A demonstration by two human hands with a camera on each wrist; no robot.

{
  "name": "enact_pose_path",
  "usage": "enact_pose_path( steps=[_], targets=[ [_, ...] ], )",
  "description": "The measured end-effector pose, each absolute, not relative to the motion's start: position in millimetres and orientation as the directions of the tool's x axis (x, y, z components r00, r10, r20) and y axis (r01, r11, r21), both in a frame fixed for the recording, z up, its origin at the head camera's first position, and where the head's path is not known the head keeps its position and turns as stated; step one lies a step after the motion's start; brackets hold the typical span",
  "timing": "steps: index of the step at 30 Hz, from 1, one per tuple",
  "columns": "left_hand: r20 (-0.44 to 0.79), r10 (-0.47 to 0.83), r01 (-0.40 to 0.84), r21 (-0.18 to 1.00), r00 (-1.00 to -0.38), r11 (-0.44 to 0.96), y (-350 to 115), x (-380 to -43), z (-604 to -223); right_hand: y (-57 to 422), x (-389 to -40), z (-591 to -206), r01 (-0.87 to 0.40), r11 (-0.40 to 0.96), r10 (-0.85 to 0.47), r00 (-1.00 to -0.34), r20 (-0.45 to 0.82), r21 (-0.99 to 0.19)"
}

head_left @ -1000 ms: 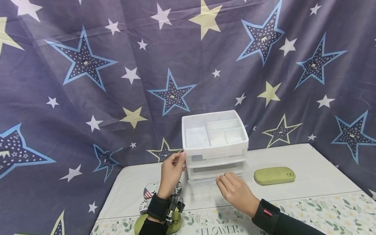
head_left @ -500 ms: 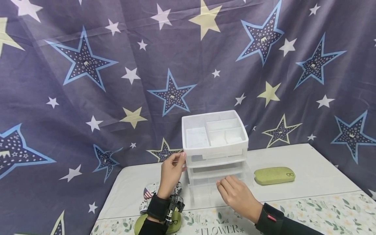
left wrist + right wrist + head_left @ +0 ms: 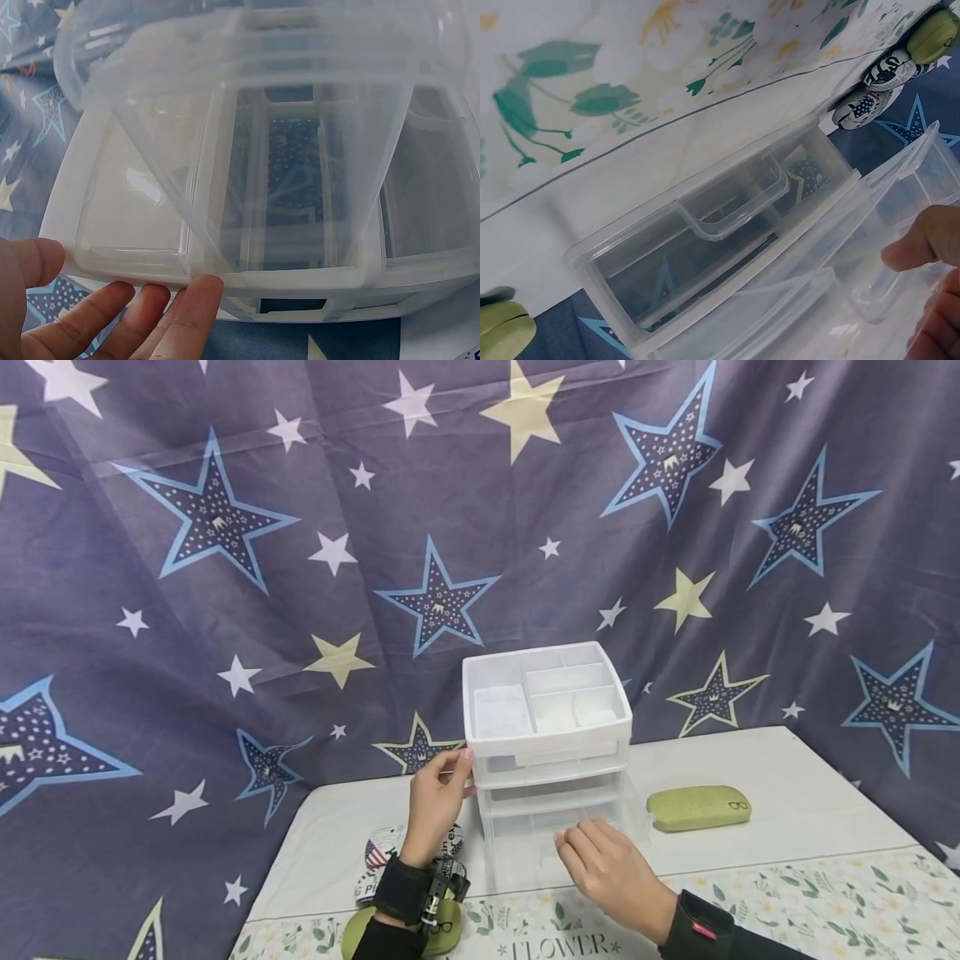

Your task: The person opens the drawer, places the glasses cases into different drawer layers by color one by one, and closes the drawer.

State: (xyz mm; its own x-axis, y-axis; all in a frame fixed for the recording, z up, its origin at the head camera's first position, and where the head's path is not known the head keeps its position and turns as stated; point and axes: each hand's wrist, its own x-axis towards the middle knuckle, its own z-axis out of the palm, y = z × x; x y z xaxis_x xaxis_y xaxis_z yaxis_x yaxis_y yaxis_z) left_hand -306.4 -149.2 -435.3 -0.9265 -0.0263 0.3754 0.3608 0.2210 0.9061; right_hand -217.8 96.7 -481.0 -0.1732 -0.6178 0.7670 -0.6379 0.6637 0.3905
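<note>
One drawer (image 3: 513,864) is out from our unit (image 3: 618,714) – our right hand (image 3: 607,872) pinches its handle (image 3: 876,298), our left hand (image 3: 437,797) spreads on the unit's left side – while upper drawer (image 3: 555,764) and lower drawer (image 3: 727,232) are closed.

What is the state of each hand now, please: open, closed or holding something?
Left hand: holding the drawer unit by its side.
Right hand: closed, holding the clear drawer.

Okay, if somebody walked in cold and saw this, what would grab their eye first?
Probably the star-patterned curtain, which fills the background behind the table. Next would be the white drawer unit before it, with the left hand at its left edge and the right hand gripping the front of a pulled-out clear drawer. A green glasses case stands out to the unit's right.
</note>
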Motion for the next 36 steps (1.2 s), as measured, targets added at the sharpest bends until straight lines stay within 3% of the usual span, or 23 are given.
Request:
enact_pose_path(
  steps=[8, 20, 36],
  targets=[
    [0.373, -0.022, 0.360, 0.908, -0.928, 0.213, -150, -307, -437, 95, -208, -479, -0.632, 0.666, -0.600, -0.140, 0.787, 0.395],
    [0.357, -0.027, 0.343, 0.912, -0.934, 0.227, -148, -302, -432, 94, -198, -479, -0.646, 0.666, -0.596, -0.158, 0.787, 0.374],
    [0.380, -0.012, 0.368, 0.903, -0.925, 0.223, -151, -308, -436, 92, -194, -476, -0.641, 0.672, -0.575, -0.136, 0.807, 0.371]
  ],
)
